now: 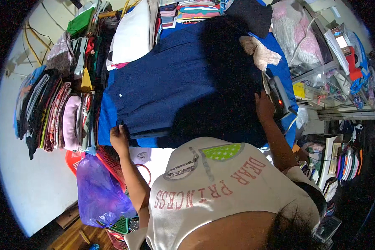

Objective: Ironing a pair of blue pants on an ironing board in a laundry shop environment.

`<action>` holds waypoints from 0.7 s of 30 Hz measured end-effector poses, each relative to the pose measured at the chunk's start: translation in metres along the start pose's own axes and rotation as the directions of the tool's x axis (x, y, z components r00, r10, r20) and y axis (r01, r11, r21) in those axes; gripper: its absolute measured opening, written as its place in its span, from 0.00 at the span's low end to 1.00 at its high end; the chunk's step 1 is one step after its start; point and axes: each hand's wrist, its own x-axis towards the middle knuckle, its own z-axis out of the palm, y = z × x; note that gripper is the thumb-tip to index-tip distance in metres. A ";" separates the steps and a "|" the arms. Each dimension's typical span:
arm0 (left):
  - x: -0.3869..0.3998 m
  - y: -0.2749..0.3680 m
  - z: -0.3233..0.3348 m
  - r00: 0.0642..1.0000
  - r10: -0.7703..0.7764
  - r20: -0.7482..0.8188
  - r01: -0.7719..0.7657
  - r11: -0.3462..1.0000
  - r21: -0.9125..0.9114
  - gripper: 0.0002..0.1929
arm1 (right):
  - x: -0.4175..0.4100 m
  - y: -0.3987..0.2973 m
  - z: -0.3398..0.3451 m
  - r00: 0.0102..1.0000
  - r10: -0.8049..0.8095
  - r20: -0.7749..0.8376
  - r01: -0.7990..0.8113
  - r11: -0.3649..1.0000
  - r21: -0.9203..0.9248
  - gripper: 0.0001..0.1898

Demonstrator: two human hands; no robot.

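A dark navy garment (162, 84) is spread across a bright blue cloth (105, 125) on the surface before me. At its near left corner, my left hand (119, 139) pinches the edge between thumb and fingers. My right hand (265, 106) rests at the garment's right side, partly in shadow, so its exact grip is unclear. Just right of that hand is a grey clothes iron (280, 92) with a red light lit and a pale cord (290, 125) trailing from its near end. Beyond the iron lies a crumpled beige cloth (264, 56).
Folded clothes (56, 112) stand in rows along the left. A white folded fabric (131, 34) and stacked clothes (198, 11) line the far edge. A purple plastic bag (100, 190) hangs below left, beside a red plastic basket (112, 165). Wrapped bundles (297, 40) and glass shelving (315, 73) flank the right.
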 end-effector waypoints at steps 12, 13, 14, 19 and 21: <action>-0.003 -0.014 0.002 0.999 -0.015 0.042 0.016 0.999 -0.041 0.14 | -0.050 -0.041 -0.003 0.840 -0.508 -0.193 0.517 0.856 0.000 0.20; -0.002 -0.013 0.003 0.999 0.014 0.043 -0.012 0.999 -0.049 0.14 | -0.058 -0.037 0.003 0.832 -0.539 -0.129 0.533 0.842 -0.079 0.19; -0.003 -0.011 0.005 0.998 0.013 0.058 -0.007 0.994 -0.108 0.13 | -0.062 -0.033 0.007 0.824 -0.563 -0.062 0.549 0.821 -0.157 0.19; 0.000 -0.031 0.003 0.993 -0.005 0.121 0.032 0.974 -0.224 0.12 | -0.008 0.001 -0.035 0.906 -0.289 -0.308 0.090 0.845 -0.528 0.23; 0.001 -0.035 0.006 0.988 -0.002 0.154 0.048 0.955 -0.292 0.12 | 0.013 0.022 -0.044 0.918 -0.108 -0.380 -0.063 0.910 -0.410 0.22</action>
